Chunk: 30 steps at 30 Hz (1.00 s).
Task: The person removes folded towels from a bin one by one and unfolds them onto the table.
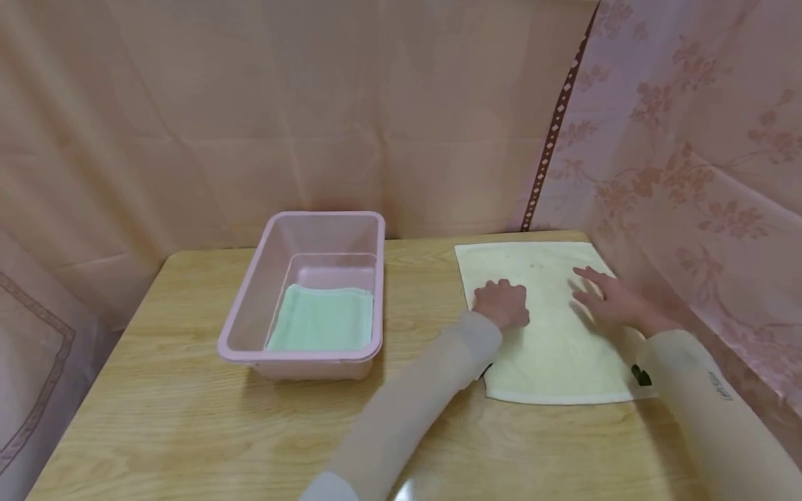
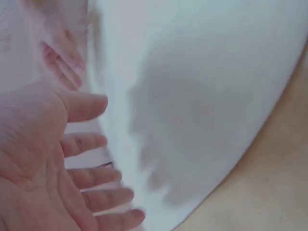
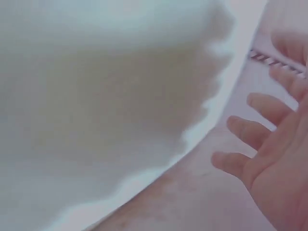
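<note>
A pale yellow towel (image 1: 551, 334) lies spread flat on the right side of the table. Above its left part is my left hand (image 1: 503, 305); the left wrist view shows that hand's fingers (image 2: 103, 199) apart and nearly straight, holding nothing. My right hand (image 1: 610, 303) hovers over the towel's right side, casting a shadow on it. In the right wrist view its fingers (image 3: 267, 108) are spread and loosely bent, with nothing in them. The towel fills much of both wrist views, bearing the hands' blurred shadows.
A pink plastic basin (image 1: 228, 341) stands left of the towel, holding a folded mint-green towel (image 1: 326, 320). Both are on the wooden table (image 1: 156, 390). Beige curtain cloth (image 1: 313, 104) hangs behind the table, and floral pink cloth (image 1: 708, 174) runs along its right side.
</note>
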{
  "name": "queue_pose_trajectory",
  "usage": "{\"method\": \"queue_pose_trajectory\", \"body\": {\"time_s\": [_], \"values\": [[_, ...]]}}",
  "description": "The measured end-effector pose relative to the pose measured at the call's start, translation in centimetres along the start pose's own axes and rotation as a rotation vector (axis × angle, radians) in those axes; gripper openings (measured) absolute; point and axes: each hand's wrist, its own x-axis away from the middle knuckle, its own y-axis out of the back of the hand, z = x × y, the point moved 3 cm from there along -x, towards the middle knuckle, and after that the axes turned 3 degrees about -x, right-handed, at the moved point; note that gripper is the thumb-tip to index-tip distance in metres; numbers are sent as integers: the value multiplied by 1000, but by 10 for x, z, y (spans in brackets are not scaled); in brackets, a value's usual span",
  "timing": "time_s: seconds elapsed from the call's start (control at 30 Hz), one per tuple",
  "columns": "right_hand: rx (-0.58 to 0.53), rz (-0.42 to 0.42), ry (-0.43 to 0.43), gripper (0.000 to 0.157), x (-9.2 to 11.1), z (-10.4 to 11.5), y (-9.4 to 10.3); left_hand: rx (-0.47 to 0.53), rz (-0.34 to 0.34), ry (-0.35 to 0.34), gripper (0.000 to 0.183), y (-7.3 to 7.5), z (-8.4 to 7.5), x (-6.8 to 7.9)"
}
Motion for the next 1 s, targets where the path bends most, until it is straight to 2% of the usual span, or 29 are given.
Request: {"method": "queue_pose_trajectory", "body": {"time_s": [0.1,0.17,0.33,0.47,0.6,0.73,0.9,1.0], "values": [[-91,-97,54,65,-5,20,7,31,-2,-42,29,24,8,1],[-173,-118,39,68,-9,34,9,69,17,-65,32,40,16,4],[-527,-77,-31,76,-22,72,8,165,35,-155,41,85,37,19],[-758,-20,-23,74,-33,102,2,188,36,-224,44,119,57,34],[-938,66,15,70,-46,135,-11,226,39,-234,45,140,85,51],[-1026,155,61,69,-55,170,-27,263,-9,-223,43,152,118,72],[-1033,242,103,68,-61,206,-45,278,-99,-165,41,168,164,101],[-1045,262,119,66,-61,220,-53,322,-94,-140,40,178,190,120]]}}
